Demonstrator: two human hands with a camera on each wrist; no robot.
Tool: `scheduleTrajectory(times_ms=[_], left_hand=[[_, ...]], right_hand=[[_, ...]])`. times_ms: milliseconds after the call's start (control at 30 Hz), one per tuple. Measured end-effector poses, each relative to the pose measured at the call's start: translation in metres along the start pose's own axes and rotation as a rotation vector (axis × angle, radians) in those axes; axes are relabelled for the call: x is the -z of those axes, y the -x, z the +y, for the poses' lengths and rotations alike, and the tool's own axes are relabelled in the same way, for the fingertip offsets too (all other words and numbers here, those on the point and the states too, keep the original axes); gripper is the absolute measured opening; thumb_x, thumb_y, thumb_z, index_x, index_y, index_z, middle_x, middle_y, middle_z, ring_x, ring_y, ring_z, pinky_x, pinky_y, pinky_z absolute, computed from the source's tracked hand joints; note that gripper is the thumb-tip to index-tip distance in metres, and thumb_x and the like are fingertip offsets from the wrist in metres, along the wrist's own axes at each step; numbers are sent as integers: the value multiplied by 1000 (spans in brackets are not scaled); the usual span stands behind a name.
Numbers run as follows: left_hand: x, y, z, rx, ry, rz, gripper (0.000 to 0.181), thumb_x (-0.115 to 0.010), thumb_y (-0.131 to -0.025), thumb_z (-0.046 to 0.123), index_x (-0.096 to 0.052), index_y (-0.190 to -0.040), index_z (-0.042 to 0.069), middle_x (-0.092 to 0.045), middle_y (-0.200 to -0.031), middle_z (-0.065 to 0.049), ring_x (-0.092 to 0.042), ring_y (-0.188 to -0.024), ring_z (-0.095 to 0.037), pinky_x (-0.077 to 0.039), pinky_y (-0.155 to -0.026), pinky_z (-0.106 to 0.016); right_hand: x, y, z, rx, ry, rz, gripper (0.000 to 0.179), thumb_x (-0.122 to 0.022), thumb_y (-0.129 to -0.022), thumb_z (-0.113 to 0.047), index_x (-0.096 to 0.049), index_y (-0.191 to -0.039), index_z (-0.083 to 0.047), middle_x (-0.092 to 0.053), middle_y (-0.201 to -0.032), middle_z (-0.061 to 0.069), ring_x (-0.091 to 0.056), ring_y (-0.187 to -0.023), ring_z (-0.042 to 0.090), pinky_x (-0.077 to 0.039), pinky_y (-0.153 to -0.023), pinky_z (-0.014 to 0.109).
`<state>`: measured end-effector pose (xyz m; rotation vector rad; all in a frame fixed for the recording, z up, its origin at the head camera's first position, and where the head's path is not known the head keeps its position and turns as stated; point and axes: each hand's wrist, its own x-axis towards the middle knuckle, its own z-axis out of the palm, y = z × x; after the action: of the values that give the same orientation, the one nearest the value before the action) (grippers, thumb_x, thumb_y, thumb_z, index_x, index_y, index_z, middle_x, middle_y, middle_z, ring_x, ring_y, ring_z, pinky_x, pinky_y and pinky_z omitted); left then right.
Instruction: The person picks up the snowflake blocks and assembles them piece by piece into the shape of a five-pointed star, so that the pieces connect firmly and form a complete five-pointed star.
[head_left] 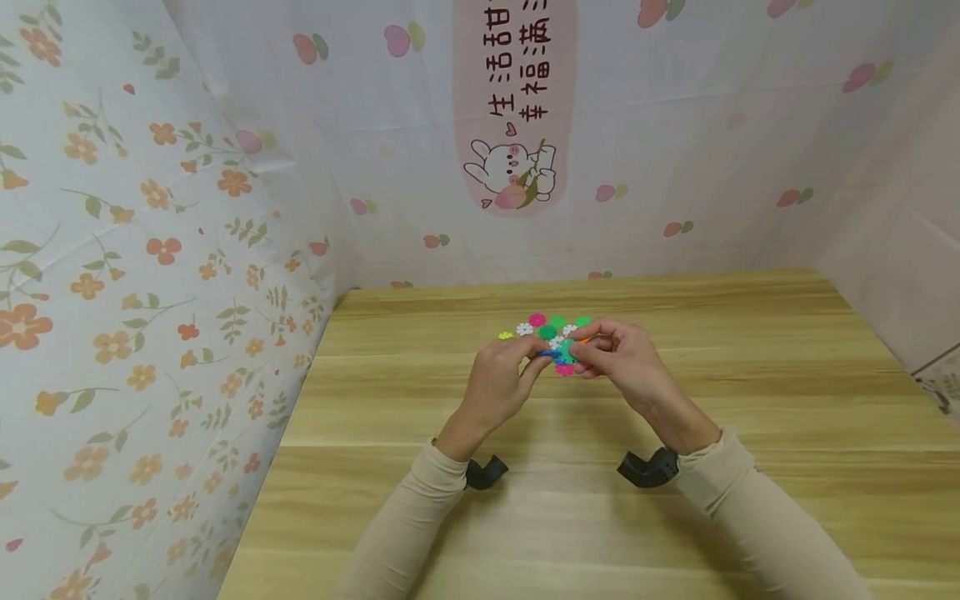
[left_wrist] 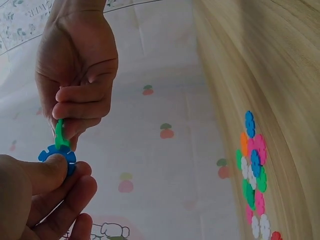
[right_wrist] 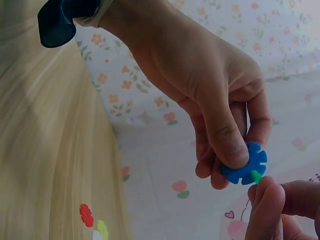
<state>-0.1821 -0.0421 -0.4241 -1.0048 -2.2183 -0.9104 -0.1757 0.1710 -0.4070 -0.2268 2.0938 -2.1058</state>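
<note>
My left hand (head_left: 495, 379) pinches a blue flower-shaped plastic disc (right_wrist: 254, 161) with notched edges between thumb and fingers. Facing it, my right hand (head_left: 633, 367) holds a green notched disc (left_wrist: 59, 134), seen nearly edge-on in the left wrist view. The two discs meet at their rims, the green one set crosswise to the blue. Whether their slots are fully interlocked cannot be made out. Both hands are raised over the table, and fingertips cover parts of each disc.
Loose notched discs in several colours lie on the wooden table (head_left: 420, 400) beyond the hands, among them a pink disc (head_left: 537, 319), a white disc (head_left: 524, 329) and a yellow disc (head_left: 506, 336). Printed cloth (head_left: 360, 150) hangs behind and to the left.
</note>
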Motion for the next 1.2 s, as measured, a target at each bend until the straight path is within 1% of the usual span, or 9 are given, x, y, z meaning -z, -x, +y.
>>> scheduleTrajectory(times_ms=[200,367,500,600,700,800,900,1033,1200], left_hand=[[0,1,-1,-35,-24,17,16,-82,-82,5,-69,-90,6,-73,-82,-1,-67,-72,-10,-51,-69,-26],[-5,0,-2,-51,-19,36,15,-81,-84,6,-68,-90,6,-74,-81,-4,-68,-73,-12,-53,-72,-28],[-6,1,-4,-21,0,24,12,-79,-86,7,-70,-93,6,-73,-83,-2,-68,-75,-12,-53,-73,-27],[-6,1,-7,30,21,-1,11,-78,-87,7,-70,-95,6,-73,-84,0,-68,-75,-10,-51,-68,-23],[-4,1,-10,95,36,-12,9,-75,-90,9,-69,-97,6,-71,-83,0,-63,-70,-8,-46,-58,-19],[1,2,-11,160,61,3,10,-73,-92,11,-68,-99,6,-70,-83,1,-57,-65,-7,-39,-49,-20],[4,5,-13,206,107,16,10,-72,-93,11,-68,-101,5,-70,-84,1,-57,-67,-7,-44,-52,-21],[7,9,-17,232,160,18,8,-69,-95,10,-68,-101,5,-70,-86,0,-61,-73,-8,-50,-62,-22],[8,10,-18,236,193,24,6,-67,-96,10,-66,-99,6,-67,-84,1,-60,-73,-8,-51,-63,-23]], right_hand=[[-5,0,3,-7,-24,13,26,-68,-95,-5,-59,-113,12,-71,-82,9,-70,-71,18,-58,-66,28],[-6,0,3,2,-46,20,29,-67,-95,-5,-57,-114,14,-71,-84,8,-71,-72,18,-59,-66,29],[-5,-2,4,7,-34,-2,29,-67,-96,-5,-57,-115,14,-72,-84,9,-71,-72,18,-59,-67,29],[0,-5,5,18,18,-46,31,-66,-97,-8,-58,-119,12,-72,-86,14,-71,-74,21,-59,-69,30],[9,-13,7,27,88,-69,34,-66,-98,-14,-59,-123,8,-71,-90,19,-70,-75,22,-59,-70,31],[23,-22,10,12,169,-34,35,-64,-100,-21,-60,-125,2,-71,-96,19,-69,-77,22,-59,-72,34],[41,-33,18,-17,269,36,33,-62,-101,-24,-60,-126,-3,-70,-102,17,-68,-77,22,-59,-74,35],[65,-52,33,-75,383,108,33,-60,-102,-24,-59,-130,-6,-66,-106,19,-65,-75,25,-59,-75,39],[86,-80,58,-167,400,143,39,-56,-103,-23,-52,-139,-9,-60,-113,26,-59,-67,21,-59,-72,42]])
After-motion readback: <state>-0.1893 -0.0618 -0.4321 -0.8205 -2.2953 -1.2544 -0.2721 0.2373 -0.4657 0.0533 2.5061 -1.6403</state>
